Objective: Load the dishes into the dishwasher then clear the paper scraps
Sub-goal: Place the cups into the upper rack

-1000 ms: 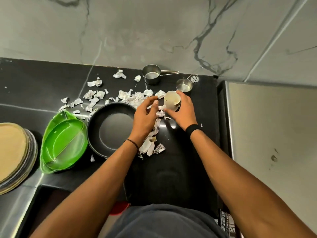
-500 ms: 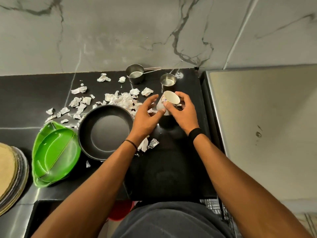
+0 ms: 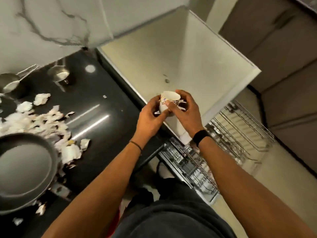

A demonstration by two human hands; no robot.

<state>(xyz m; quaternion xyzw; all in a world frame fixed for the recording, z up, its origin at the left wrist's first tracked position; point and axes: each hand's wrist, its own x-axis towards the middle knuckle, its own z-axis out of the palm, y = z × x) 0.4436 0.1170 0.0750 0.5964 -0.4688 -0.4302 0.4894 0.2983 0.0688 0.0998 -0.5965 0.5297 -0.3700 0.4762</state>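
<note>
Loading looks early: left grip [image 3: 148, 118] and right grip [image 3: 187, 112] both curl round the cup [image 3: 169, 101], held near the dishwasher rack [image 3: 187, 163]; left of that rack, pan [image 3: 25, 169] and paper scraps [image 3: 30, 117] lie on the desk [image 3: 106, 93].

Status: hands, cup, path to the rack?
Left hand and right hand both grip the cup. Cup in the air, rack pulled out below and right. Nothing visible between them.
</note>
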